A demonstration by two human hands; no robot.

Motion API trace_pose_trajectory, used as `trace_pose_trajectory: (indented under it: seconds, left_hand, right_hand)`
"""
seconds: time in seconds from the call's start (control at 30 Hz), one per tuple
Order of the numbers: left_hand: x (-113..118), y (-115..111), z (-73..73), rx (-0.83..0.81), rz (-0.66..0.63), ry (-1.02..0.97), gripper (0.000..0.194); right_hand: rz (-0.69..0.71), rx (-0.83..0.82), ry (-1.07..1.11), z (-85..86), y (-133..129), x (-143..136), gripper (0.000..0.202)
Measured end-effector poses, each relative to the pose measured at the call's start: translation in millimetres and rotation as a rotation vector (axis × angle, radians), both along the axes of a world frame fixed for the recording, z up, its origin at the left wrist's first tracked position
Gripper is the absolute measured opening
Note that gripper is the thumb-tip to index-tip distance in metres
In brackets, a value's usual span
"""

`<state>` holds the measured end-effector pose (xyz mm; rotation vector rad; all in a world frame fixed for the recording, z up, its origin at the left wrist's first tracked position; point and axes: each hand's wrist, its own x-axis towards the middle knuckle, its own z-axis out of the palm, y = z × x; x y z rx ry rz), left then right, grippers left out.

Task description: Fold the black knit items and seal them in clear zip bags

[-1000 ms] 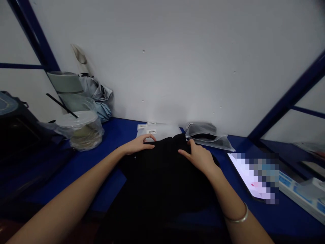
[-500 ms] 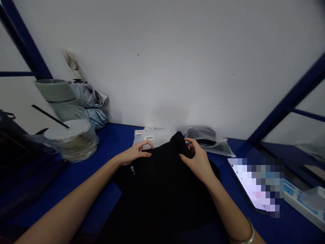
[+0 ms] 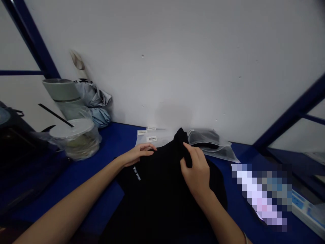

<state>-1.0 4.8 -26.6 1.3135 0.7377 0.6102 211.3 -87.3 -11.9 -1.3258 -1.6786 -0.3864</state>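
Note:
A black garment with white lettering near its left side lies spread over the blue table, its top bunched into a raised fold. At the garment's upper left edge, my left hand has thumb and fingers drawn close together on the fabric. My right hand grips the bunched part at the upper right, thumb on the near side and fingers over the fold. Behind the cloth lie white plastic packets with barcode labels, partly covered by it. A clear zip bag with something dark inside rests beyond my right hand.
On the left stand a lidded cup with a black straw, wrapped in plastic, and a green tumbler. Folded umbrellas lean at the wall. A blurred-out phone and a white power strip lie right.
My right hand has closed further over the bunched fold, and my left fingers have drawn nearer together on the edge. More of the lettering shows. The view has shifted slightly.

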Motion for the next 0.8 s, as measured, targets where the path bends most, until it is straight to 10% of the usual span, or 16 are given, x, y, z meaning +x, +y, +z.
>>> trace_pose_trajectory:
  seconds: [0.2,0.33,0.63,0.8]
  left_hand:
    - [3,-8,-9.0,-0.162,-0.061,-0.25,0.055]
    - [7,-11,-7.7,-0.197,0.077,-0.131,0.041]
    - [16,-23,-1.6,-0.114,0.017,-0.175,0.045]
    - [25,-23,-4.6,0.163,0.108,0.0,0.042]
  right_hand:
    - [0.433,-0.076,-0.218,-4.5,-10,-29,0.042]
    - [0.658,-0.172,-0.274,-5.6,-10,-33,0.036]
    - [0.394,-0.16,-0.613,2.4,0,-2,0.077]
    - [0.483,-0.011,-0.643,-3.4,0,-13,0.052]
